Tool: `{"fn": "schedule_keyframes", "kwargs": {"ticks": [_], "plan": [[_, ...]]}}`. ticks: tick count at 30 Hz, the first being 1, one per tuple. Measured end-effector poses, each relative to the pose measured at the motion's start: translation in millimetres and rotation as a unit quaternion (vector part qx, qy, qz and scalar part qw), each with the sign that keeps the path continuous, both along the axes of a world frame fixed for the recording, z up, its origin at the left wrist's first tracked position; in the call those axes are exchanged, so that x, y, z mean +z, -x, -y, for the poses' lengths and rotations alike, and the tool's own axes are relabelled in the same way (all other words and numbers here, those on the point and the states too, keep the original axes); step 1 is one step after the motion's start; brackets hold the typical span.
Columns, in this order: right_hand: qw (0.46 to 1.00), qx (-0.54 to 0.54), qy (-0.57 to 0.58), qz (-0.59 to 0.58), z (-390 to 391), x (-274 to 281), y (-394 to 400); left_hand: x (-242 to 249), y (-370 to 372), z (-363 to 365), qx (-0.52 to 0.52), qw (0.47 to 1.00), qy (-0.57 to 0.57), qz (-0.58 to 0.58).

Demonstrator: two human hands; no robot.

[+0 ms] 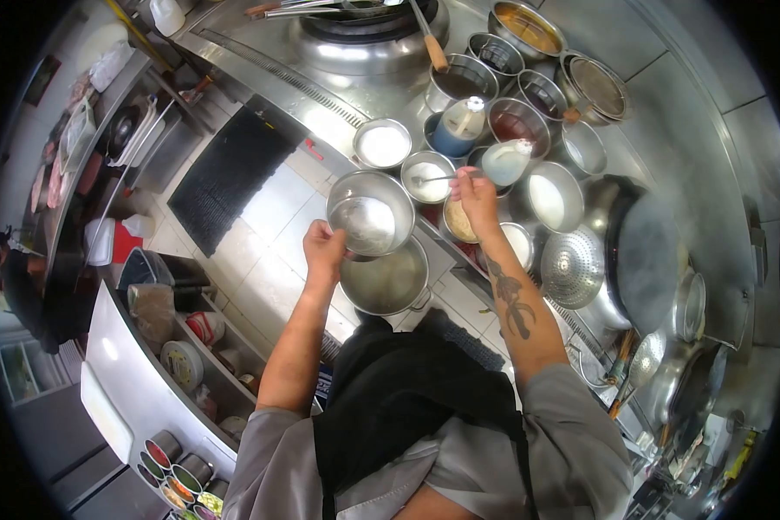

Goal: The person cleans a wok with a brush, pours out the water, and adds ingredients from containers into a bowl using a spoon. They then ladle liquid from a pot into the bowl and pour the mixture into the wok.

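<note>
My left hand grips the rim of a shiny metal bowl, fingers closed on its lower left side. The bowl is tilted toward me and has no visible food in it. Below it is a larger metal pot, partly covered by the bowl. With my right hand I pinch the handle of a spoon. Its head is down at a metal container of white powder. Next to that stands another container of white powder. Under my right wrist is a container of tan granules.
Several sauce containers crowd the right counter, with a blue-filled bottle among them. A perforated ladle lies by a steaming wok. Another wok sits ahead. A black mat covers floor tiles; shelves stand left.
</note>
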State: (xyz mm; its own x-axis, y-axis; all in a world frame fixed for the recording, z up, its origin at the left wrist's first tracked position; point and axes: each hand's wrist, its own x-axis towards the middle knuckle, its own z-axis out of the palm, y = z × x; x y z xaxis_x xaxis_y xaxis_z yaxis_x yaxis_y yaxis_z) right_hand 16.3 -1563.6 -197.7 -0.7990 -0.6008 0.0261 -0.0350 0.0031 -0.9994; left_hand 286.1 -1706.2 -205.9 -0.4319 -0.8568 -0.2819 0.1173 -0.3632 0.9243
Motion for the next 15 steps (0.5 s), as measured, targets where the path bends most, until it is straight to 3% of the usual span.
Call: {"fn": "schedule_keyframes", "kwargs": {"ticks": [4,10,13,15], "plan": [[0.994,-0.030,0.008,0.103,-9.7,3.5,3.6,-1.2,-1.5,0.5,-0.003,1.000,0.001,-0.002],[0.988,-0.040,0.082,0.125,-31.0,43.4,5.7,0.9,-1.0,1.5,-0.007,1.000,-0.002,-0.005],[0.999,-0.042,-0.011,-0.011,-26.0,57.2,6.2,-0.4,-1.1,1.4,-0.007,1.000,-0.001,-0.013],[0.984,-0.026,-0.067,-0.161,-19.2,50.1,4.2,-1.4,-1.2,1.9,-0.009,1.000,0.007,-0.014]]}}
